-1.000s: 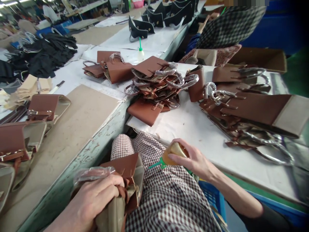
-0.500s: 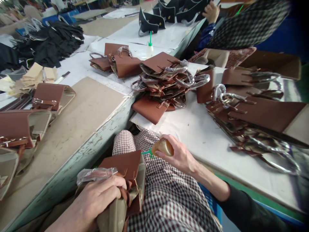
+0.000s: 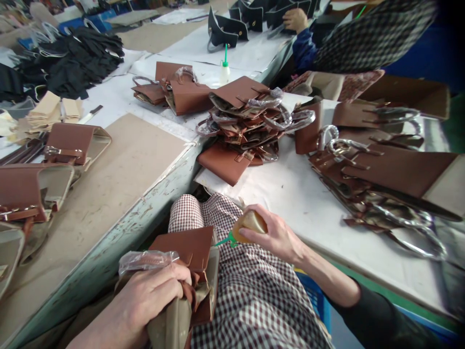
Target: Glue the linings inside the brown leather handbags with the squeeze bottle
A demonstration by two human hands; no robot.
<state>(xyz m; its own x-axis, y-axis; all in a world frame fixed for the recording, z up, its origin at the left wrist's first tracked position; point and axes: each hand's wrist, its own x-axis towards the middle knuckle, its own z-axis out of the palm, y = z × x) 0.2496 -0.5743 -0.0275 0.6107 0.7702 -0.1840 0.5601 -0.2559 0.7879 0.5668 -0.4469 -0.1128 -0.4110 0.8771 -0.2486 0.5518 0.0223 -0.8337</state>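
Note:
A brown handbag point(image 3: 181, 242) lies across my lap, its handle wrapped in clear plastic. My left hand point(image 3: 152, 295) is closed around the bag's folded side and lining; the fingertips are partly hidden. In my right hand point(image 3: 278, 232) is a squeeze bottle point(image 3: 245, 227) of amber liquid, tilted with its green nozzle point(image 3: 225, 240) pointing left. The nozzle tip is at the bag's right edge, touching or very close to it; I cannot tell which. Below the bag spreads my checked apron point(image 3: 261, 300).
A pile of brown bags point(image 3: 247, 116) rises ahead, and more bags point(image 3: 392, 165) lie on the right table. Opened brown bags point(image 3: 69, 140) line the left table. A white bottle with green nozzle point(image 3: 224, 72) stands farther back. Another person's hand point(image 3: 295, 20) is near black pieces point(image 3: 221, 31).
My right hand and the bottle have moved slightly right and down, with the nozzle tip lower along the bag's edge. The other person's hand has moved left. My left hand keeps its hold.

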